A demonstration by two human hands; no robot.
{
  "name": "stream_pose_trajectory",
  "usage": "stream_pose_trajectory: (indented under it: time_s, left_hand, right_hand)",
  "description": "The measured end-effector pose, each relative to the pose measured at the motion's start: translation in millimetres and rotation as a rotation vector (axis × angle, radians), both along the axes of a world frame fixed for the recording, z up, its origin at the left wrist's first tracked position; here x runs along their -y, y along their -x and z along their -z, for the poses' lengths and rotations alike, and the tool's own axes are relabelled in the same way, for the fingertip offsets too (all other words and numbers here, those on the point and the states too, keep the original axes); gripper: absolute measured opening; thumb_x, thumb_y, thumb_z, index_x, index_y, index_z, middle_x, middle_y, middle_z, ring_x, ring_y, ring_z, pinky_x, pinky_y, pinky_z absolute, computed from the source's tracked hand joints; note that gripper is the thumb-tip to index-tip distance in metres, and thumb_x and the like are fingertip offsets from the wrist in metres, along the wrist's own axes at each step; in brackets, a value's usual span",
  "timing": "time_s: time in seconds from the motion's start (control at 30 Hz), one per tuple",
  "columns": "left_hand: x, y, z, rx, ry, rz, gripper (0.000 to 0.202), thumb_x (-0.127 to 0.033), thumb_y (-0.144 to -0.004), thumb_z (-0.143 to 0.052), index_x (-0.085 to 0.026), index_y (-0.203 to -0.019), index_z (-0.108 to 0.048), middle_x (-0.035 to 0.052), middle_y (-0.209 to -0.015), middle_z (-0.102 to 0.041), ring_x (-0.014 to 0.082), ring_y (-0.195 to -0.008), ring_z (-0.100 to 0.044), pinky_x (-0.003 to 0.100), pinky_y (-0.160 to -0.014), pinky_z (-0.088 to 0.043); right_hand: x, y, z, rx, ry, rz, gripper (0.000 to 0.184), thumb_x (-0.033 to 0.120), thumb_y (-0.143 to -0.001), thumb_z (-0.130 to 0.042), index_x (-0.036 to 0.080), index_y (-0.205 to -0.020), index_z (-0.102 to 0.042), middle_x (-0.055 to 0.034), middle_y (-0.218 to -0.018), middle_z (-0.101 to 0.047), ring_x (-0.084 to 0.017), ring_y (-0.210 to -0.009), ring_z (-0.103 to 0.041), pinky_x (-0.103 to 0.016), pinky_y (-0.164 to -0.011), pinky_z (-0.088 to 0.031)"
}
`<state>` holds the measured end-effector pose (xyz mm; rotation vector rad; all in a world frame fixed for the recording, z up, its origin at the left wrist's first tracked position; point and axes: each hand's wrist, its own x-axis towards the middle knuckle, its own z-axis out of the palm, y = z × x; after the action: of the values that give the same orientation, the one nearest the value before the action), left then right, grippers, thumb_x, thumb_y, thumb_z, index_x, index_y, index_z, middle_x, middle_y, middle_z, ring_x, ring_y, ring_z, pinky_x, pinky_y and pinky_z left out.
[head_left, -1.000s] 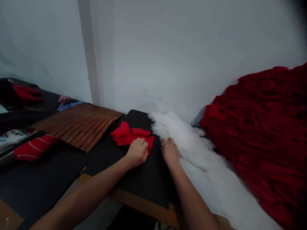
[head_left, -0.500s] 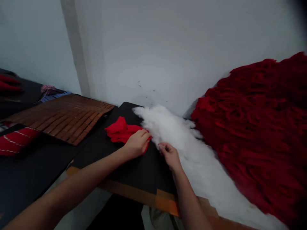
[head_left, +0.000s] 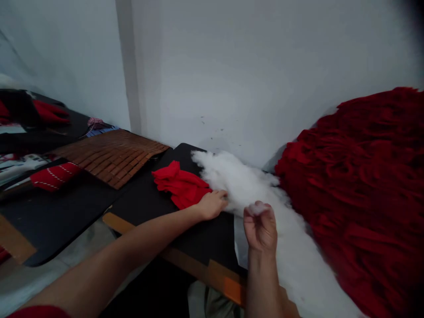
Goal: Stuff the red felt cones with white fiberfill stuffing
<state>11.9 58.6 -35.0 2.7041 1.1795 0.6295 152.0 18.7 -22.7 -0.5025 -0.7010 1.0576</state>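
My left hand (head_left: 212, 205) lies on the black board (head_left: 202, 234), its fingertips pressed into the edge of a heap of white fibre stuffing (head_left: 238, 181). Its wrist side touches a crumpled bright red cloth (head_left: 180, 185). My right hand (head_left: 260, 229) is raised above the stuffing, palm up and fingers curled. A small white tuft of stuffing (head_left: 257, 208) sits pinched in those fingers. Whether my left hand holds any fibre is hidden by the angle.
A large deep red shaggy fabric mass (head_left: 351, 190) lies right of the stuffing. Left of the board are a slatted brown bamboo mat (head_left: 115, 157) and a red cloth with white stitching (head_left: 54, 176). A wooden strip (head_left: 205, 265) edges the board.
My right hand has lifted off the heap with a tuft of stuffing. My left hand has slid right, off the red cloth and onto the stuffing's edge.
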Motion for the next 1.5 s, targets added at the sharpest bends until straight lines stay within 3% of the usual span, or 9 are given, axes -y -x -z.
stream_pose_trajectory:
  time_s: [0.1,0.2,0.3,0.4,0.57,0.77,1.13,1.37,1.5]
  left_hand:
    - [8.1,26.2,-30.1,0.075,-0.103,-0.024,0.049,-0.027,-0.073,-0.056,-0.019,-0.12,-0.044,0.014,-0.131,-0.031,0.0237,-0.106,-0.045,0.036,-0.086,-0.041]
    - [2.2,70.6,-56.8,0.125,-0.162,-0.293,0.032,-0.019,-0.078,-0.044,-0.017,-0.11,-0.051,0.0115,-0.119,-0.044,0.0215,-0.106,-0.045,0.035,-0.089,-0.038]
    - [-13.5,112.7,-65.1,0.075,0.024,-0.558,0.038,-0.033,-0.068,-0.058,-0.013,-0.101,-0.056,0.0124,-0.1,-0.055,0.0263,-0.095,-0.051,0.037,-0.08,-0.042]
    - [-20.9,127.1,-63.5,0.195,0.162,-0.525,0.024,-0.027,-0.062,-0.062,-0.015,-0.083,-0.06,0.0073,-0.081,-0.061,0.0221,-0.079,-0.055,0.031,-0.071,-0.043]
    - [5.9,87.1,-71.5,0.444,0.121,-0.397,0.024,-0.029,-0.07,-0.052,-0.015,-0.088,-0.059,0.0043,-0.079,-0.062,0.0163,-0.071,-0.056,0.027,-0.065,-0.043]
    - [41.5,33.9,-61.5,0.878,0.817,0.074,0.024,-0.015,-0.065,-0.05,-0.013,-0.088,-0.057,0.0012,-0.07,-0.06,0.0112,-0.063,-0.056,0.025,-0.062,-0.045]
    - [43.4,23.4,-15.7,0.745,0.258,-0.044,0.011,-0.012,-0.062,-0.048,-0.017,-0.061,-0.039,-0.0052,-0.059,-0.041,0.0073,-0.055,-0.037,0.019,-0.052,-0.031]
    - [59.4,27.3,-28.9,0.725,0.399,0.016,0.009,-0.024,-0.076,-0.047,-0.016,-0.077,-0.053,-0.0023,-0.064,-0.056,0.0089,-0.058,-0.05,0.019,-0.054,-0.038]
    - [57.8,30.3,-30.5,0.712,0.339,0.151,0.02,-0.026,-0.082,-0.042,-0.016,-0.087,-0.059,0.003,-0.083,-0.065,0.012,-0.075,-0.058,0.021,-0.067,-0.044]
  right_hand:
    - [7.1,-5.5,-7.2,-0.154,-0.023,-0.175,0.022,0.026,-0.054,-0.077,0.027,-0.07,-0.062,0.0098,-0.068,-0.061,-0.003,-0.055,-0.053,-0.015,-0.049,-0.042]
    - [12.8,-6.9,-9.1,-0.229,0.02,-0.246,0.027,0.023,-0.049,-0.08,0.03,-0.069,-0.063,0.0101,-0.073,-0.062,-0.005,-0.063,-0.057,-0.016,-0.053,-0.046]
    - [13.7,-4.7,-6.4,-0.179,0.064,-0.223,0.027,0.025,-0.046,-0.081,0.029,-0.066,-0.064,0.0075,-0.074,-0.064,-0.008,-0.067,-0.06,-0.018,-0.055,-0.048]
    - [10.6,1.0,-3.3,-0.115,0.127,-0.196,0.029,0.026,-0.044,-0.081,0.027,-0.067,-0.064,0.0048,-0.072,-0.064,-0.009,-0.064,-0.059,-0.019,-0.053,-0.047]
    - [9.7,18.2,-5.5,0.055,0.232,-0.212,0.034,0.027,-0.041,-0.082,0.022,-0.07,-0.065,-0.0004,-0.082,-0.068,-0.011,-0.063,-0.059,-0.022,-0.055,-0.048]
    - [29.1,29.1,-2.4,0.085,0.265,-0.202,0.027,0.027,-0.048,-0.079,0.019,-0.07,-0.066,0.0004,-0.082,-0.068,-0.009,-0.067,-0.059,-0.019,-0.061,-0.048]
    - [95.3,46.2,-5.7,0.382,0.351,-0.052,0.021,0.028,-0.063,-0.068,0.021,-0.081,-0.061,0.0029,-0.06,-0.062,-0.01,-0.051,-0.055,-0.022,-0.051,-0.045]
    - [83.7,62.0,-0.2,1.123,0.116,0.625,0.018,0.016,-0.069,-0.051,0.023,-0.074,-0.066,-0.0073,-0.111,-0.049,-0.024,-0.107,-0.042,-0.043,-0.091,-0.033]
    - [65.2,52.8,2.2,1.07,0.176,0.427,0.013,0.017,-0.07,-0.047,0.019,-0.068,-0.06,-0.0069,-0.102,-0.054,-0.02,-0.095,-0.051,-0.036,-0.084,-0.04]
